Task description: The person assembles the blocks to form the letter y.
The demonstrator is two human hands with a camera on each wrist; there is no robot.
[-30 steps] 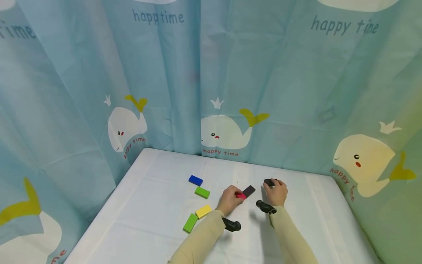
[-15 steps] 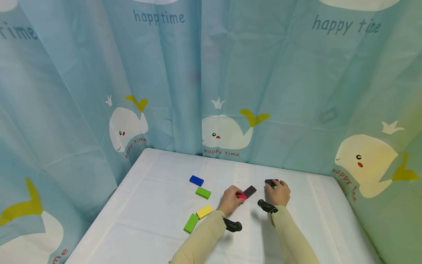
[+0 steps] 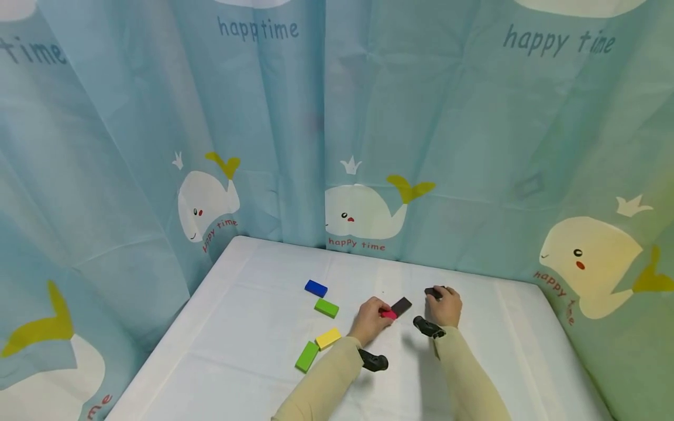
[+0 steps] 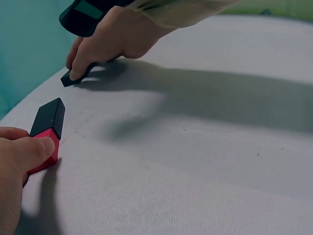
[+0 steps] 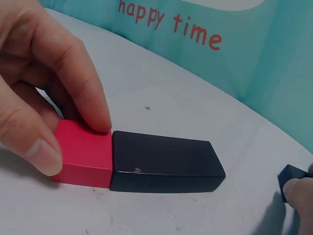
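Note:
My left hand pinches a red block between thumb and fingers on the white table. One end of the red block meets the end of a black block, and the two lie in line, apparently touching. To the right, my right hand grips a second black block by its sides, at or just above the cloth. Fingers cover much of that block. In the right wrist view only a corner of it shows, beside the right thumb.
Left of my hands lie a blue block, a green block, a yellow block and another green block. Blue curtains with printed whales hang behind the table and along its sides.
The right hand's fingers have shifted slightly around their black block, which now shows less. The left hand and the red block stay in place. The head view has swung a little.

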